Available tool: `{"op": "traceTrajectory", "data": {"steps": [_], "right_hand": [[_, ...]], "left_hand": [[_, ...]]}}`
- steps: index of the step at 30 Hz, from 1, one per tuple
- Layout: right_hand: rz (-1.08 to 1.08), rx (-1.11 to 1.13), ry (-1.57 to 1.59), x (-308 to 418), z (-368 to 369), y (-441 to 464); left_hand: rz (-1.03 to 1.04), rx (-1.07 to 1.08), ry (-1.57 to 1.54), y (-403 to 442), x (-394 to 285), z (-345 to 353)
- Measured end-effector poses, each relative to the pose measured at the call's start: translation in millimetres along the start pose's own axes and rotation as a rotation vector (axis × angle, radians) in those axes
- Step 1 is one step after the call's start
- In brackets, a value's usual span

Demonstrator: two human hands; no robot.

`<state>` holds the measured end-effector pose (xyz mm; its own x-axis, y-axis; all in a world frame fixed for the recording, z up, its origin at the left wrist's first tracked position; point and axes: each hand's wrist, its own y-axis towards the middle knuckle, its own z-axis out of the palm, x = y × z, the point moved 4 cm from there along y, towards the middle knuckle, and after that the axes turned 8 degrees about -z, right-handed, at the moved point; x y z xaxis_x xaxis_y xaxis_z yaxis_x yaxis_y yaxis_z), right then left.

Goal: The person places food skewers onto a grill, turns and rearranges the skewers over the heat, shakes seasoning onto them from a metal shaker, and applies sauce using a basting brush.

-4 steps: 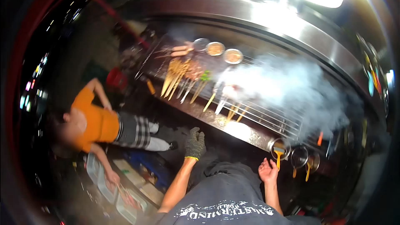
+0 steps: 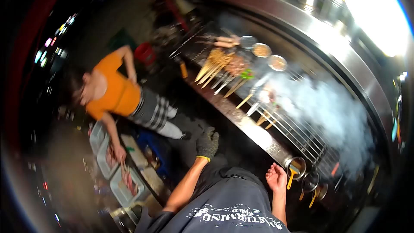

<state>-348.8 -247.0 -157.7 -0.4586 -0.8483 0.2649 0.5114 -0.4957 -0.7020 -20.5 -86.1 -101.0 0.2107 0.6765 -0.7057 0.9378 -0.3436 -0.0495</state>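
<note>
My left hand [image 2: 208, 143], in a dark grey knit glove with a yellow cuff, hangs in the air in front of my body. Its fingers are loosely bent and apart, with nothing in them. My right hand [image 2: 276, 177] is bare and half curled, palm turned up, also holding nothing. Just to its right is a metal pot [image 2: 298, 165] with a yellow-handled brush [image 2: 293, 175] in it. Beyond both hands stretches the grill [image 2: 308, 138], with wooden skewers [image 2: 214, 65] of food lying across its left part. Green pieces [image 2: 247, 74] top one skewer bundle.
Smoke [image 2: 332, 116] hides much of the grill's right side. Two bowls [image 2: 261, 50] stand behind the skewers. More pots [image 2: 310, 181] with yellow handles sit at the right end. On the left, a person in an orange shirt [image 2: 116, 88] reaches into grey trays [image 2: 125, 184] of skewers.
My view has swung left, so the grill and the other person sit further right in it. Both my hands stay free, with little change in pose.
</note>
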Motion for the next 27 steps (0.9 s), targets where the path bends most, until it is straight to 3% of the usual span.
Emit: {"op": "traceTrajectory", "data": {"steps": [8,14,17,18,20,21,22,25,27], "right_hand": [[-0.049,0.297,-0.639,-44.0,127.1,50.5],[0.014,0.499,-1.055,-148.5,167.4,65.2],[-0.053,0.811,-1.610,-235.9,222.2,58.8],[-0.027,0.942,-1.696,-271.7,237.1,72.0],[-0.183,1.308,-1.806,-349.5,251.4,72.7],[-0.292,1.425,-1.914,-393.6,281.6,31.3],[-0.224,1.465,-2.043,-432.3,287.6,11.0],[-0.644,2.079,-1.834,-553.0,305.2,-36.2],[-0.982,2.278,-1.789,-623.7,310.9,-58.5]], "left_hand": [[-0.162,-0.172,-0.151,-9.5,60.9,-59.7],[-0.169,-0.367,-0.160,-66.4,136.9,-140.3],[-0.162,-0.394,-0.194,-83.9,179.3,-183.5],[-0.119,-0.485,-0.252,-86.0,190.1,-203.5],[-0.163,-0.567,-0.240,-109.6,214.6,-236.2],[-0.174,-0.618,-0.205,-120.5,227.4,-249.8],[-0.190,-0.690,-0.171,-137.6,241.9,-259.7],[-0.294,-0.854,-0.122,-171.9,275.2,-290.8],[-0.334,-0.907,-0.051,-187.8,296.8,-301.5]]}}
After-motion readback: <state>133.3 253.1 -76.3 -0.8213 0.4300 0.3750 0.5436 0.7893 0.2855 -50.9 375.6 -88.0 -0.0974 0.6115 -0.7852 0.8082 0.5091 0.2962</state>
